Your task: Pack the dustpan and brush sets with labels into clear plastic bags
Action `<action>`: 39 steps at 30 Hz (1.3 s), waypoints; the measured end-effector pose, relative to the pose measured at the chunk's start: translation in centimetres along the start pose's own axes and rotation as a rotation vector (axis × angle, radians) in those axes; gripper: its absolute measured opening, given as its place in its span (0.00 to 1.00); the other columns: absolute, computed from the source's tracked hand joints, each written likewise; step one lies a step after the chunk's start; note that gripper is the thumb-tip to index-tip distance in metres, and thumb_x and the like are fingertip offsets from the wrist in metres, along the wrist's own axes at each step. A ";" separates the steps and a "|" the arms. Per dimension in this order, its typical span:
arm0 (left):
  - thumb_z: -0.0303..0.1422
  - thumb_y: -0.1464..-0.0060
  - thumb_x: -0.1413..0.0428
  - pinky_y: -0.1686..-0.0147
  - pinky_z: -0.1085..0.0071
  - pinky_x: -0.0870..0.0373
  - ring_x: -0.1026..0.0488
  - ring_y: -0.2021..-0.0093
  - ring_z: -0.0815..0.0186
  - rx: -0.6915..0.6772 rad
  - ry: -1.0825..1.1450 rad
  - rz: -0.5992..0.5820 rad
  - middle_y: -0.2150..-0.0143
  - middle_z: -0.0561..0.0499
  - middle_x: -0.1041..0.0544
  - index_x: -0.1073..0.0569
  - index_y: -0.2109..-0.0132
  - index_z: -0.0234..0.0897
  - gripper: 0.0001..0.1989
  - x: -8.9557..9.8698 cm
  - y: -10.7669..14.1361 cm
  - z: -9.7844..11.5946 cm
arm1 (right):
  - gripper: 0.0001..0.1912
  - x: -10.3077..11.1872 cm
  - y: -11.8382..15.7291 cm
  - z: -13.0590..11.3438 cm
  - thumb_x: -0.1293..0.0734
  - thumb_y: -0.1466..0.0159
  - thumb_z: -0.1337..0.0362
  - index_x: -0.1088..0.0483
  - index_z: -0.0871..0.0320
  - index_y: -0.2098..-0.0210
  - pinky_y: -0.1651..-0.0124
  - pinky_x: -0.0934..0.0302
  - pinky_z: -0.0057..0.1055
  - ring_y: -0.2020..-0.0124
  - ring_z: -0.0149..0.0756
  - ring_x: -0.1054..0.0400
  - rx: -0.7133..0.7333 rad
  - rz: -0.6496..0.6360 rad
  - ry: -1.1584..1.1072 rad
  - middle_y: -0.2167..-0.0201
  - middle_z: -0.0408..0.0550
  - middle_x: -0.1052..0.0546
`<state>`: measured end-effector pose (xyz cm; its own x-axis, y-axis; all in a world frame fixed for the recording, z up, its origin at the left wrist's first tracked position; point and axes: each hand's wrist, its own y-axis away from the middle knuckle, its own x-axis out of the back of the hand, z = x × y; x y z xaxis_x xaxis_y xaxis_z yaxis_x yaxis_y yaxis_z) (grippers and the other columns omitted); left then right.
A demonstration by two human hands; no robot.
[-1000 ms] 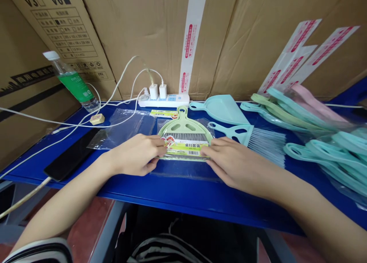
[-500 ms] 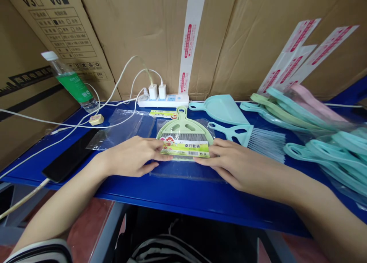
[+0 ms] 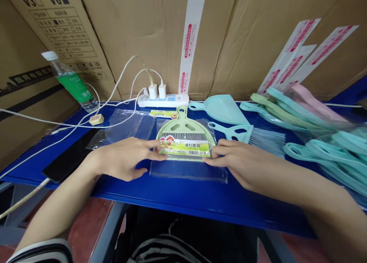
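Note:
A green dustpan with its brush (image 3: 183,126) lies in a clear plastic bag (image 3: 189,172) on the blue table, handle pointing away from me. Across the bristles sits a yellow-green printed card (image 3: 185,147). My left hand (image 3: 126,158) touches the left edge of the bagged set with thumb and index finger, the thumb at the card's lower left corner. On the right edge, my right hand (image 3: 241,161) pinches the bag beside the card. To the right lie a loose blue dustpan (image 3: 222,109) and a blue brush (image 3: 239,133).
More bagged dustpans and brushes (image 3: 338,152) are piled at the right. At the left are a black phone (image 3: 69,158), white cables, an empty plastic bag (image 3: 123,127) and a bottle (image 3: 73,85). A power strip (image 3: 172,100) and another card (image 3: 163,114) stand behind, before cardboard.
Both hands have moved slightly outward from the card, my left to the left and my right to the right. More of the card and the bag's front flap now shows.

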<state>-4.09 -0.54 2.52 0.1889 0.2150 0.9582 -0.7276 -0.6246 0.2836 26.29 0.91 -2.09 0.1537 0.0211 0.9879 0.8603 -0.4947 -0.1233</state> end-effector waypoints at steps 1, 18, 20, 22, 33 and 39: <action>0.24 0.50 0.43 0.57 0.69 0.29 0.23 0.55 0.62 0.001 -0.024 0.022 0.43 0.50 0.27 0.30 0.41 0.46 0.29 -0.1 -0.1 0.3 | 0.30 -0.1 0.1 0.1 0.45 0.46 0.83 0.23 0.56 0.55 0.53 0.37 0.39 0.58 0.41 0.32 -0.005 0.000 -0.029 0.64 0.49 0.22; 0.29 0.37 0.53 0.68 0.75 0.36 0.26 0.70 0.70 -0.067 0.224 0.249 0.69 0.53 0.23 0.26 0.66 0.37 0.12 -0.4 -1.2 -1.1 | 0.14 1.5 0.3 0.6 0.38 0.41 0.69 0.24 0.54 0.59 0.56 0.36 0.38 0.58 0.42 0.30 -0.166 -0.184 -0.301 0.60 0.51 0.24; 0.29 0.38 0.54 0.71 0.75 0.37 0.29 0.73 0.71 -0.030 0.234 0.255 0.71 0.53 0.24 0.28 0.66 0.36 0.12 -0.3 -1.4 -0.9 | 0.11 1.8 0.2 0.1 0.34 0.42 0.63 0.25 0.55 0.59 0.57 0.35 0.39 0.59 0.44 0.30 -0.208 -0.188 -0.292 0.60 0.52 0.24; 0.28 0.39 0.56 0.74 0.74 0.39 0.31 0.76 0.71 0.017 0.211 0.255 0.73 0.53 0.26 0.30 0.67 0.36 0.12 -0.4 -1.6 -0.6 | 0.10 1.9 -0.2 -0.4 0.32 0.41 0.60 0.26 0.57 0.62 0.59 0.36 0.38 0.61 0.44 0.30 -0.268 -0.167 -0.253 0.62 0.52 0.24; 0.34 0.37 0.54 0.75 0.72 0.42 0.27 0.74 0.66 0.196 0.082 0.299 0.73 0.52 0.25 0.29 0.63 0.37 0.11 -1.8 -2.8 -0.2 | 0.14 0.7 -2.2 -1.1 0.44 0.37 0.71 0.42 0.55 0.78 0.72 0.50 0.30 0.77 0.33 0.39 -0.383 -0.056 -0.076 0.79 0.44 0.31; 0.33 0.35 0.56 0.76 0.71 0.43 0.28 0.76 0.65 0.290 -0.001 0.249 0.77 0.53 0.28 0.32 0.66 0.37 0.12 -1.8 -3.4 0.3 | 0.14 1.1 -2.7 -1.5 0.44 0.41 0.71 0.48 0.53 0.81 0.74 0.52 0.31 0.80 0.33 0.42 -0.466 -0.020 -0.173 0.86 0.41 0.38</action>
<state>-1.76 0.91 -0.18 0.0308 0.0294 0.9991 -0.5343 -0.8443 0.0414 23.39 1.02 -0.58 0.2517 0.1589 0.9547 0.5615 -0.8274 -0.0104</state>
